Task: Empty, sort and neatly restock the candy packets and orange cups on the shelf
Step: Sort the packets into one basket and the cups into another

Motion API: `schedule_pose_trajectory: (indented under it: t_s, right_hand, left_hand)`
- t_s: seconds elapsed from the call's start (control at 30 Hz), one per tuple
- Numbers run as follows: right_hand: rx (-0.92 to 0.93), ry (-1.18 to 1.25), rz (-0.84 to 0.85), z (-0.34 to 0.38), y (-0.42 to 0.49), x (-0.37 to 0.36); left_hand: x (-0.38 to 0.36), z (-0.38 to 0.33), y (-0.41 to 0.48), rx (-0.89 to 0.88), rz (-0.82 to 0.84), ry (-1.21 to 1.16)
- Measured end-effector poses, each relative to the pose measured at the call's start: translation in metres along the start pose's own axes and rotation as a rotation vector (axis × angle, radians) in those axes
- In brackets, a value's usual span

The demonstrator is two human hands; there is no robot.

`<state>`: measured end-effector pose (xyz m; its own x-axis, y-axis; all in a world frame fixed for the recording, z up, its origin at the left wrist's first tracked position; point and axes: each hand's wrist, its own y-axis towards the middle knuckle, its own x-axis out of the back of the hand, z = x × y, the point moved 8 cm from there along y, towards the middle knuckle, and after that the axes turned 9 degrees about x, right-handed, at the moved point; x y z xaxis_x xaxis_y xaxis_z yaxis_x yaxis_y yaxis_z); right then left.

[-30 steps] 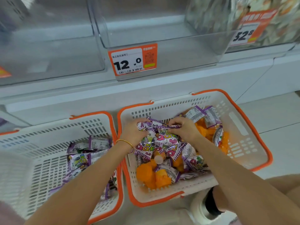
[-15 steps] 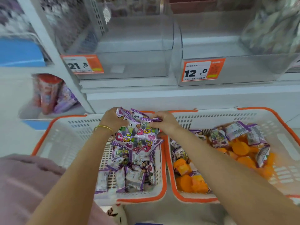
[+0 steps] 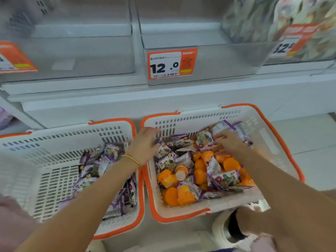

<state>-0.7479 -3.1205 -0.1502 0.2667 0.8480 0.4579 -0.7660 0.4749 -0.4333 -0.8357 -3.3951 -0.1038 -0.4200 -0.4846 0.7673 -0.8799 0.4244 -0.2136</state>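
Left bin: the left bin [image 3: 72, 55], a clear shelf bin at 11 o'clock, is showing no stock through its front.
Left basket: the left basket [image 3: 112, 122], white with an orange rim, is sitting at 8 o'clock and holding only purple candy packets [image 3: 101, 160], heaped toward its 3 o'clock side.
Left hand: the left hand [image 3: 145, 144], with a gold bracelet [image 3: 131, 159] on the wrist, is reaching across both rims into the 11 o'clock corner of the right basket [image 3: 200, 113]. Its fingers are lying spread and loose over the packets, gripping nothing that I can make out.
Middle bin: the middle bin [image 3: 218, 57] at 12 o'clock, carrying the 12.0 price tag [image 3: 171, 64], is likewise showing nothing inside.
Right basket: at 4 o'clock, it is holding a mix, with packets lying over and among the orange cups [image 3: 200, 166].
Right hand: the right hand [image 3: 229, 142] is resting on the pile at that basket's 1 o'clock, fingers stretching toward a packet. Blur is hiding whether they are pinching it.
Right bin: the right bin [image 3: 254, 24] at 1 o'clock is sitting full of blurred wrapped goods.
Progress: emptying is looking done. Sorting is looking partway, with many packets waiting among the cups. Restocking is not yet begun.
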Motion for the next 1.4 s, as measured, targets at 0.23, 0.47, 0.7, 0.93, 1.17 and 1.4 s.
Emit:
schedule_pose_trajectory:
  t_s: [0.23,0.47,0.7,0.93,1.17,1.4]
  right_hand:
    - [0.194,-0.631,-0.259,-0.014,0.037,0.051]
    - [0.286,-0.968,0.013,-0.024,0.094,0.014]
    - [0.145,-0.843,-0.214,-0.040,0.109,-0.005]
    - [0.375,-0.987,-0.249,-0.026,0.098,-0.038]
    - [0.392,-0.588,-0.074,-0.036,0.091,-0.046]
    - [0.310,-0.370,-0.075,-0.041,0.077,-0.041]
  left_hand:
    - [-0.089,-0.007,0.040,0.147,0.221,0.174]
    - [-0.118,0.024,0.074,0.306,0.237,0.365]
    - [-0.135,0.033,0.095,0.275,0.192,0.513]
    - [-0.160,0.020,0.112,0.091,0.193,0.640]
    - [-0.185,0.014,0.122,0.192,0.194,0.638]
    - [-0.181,0.005,0.119,0.089,0.145,0.620]
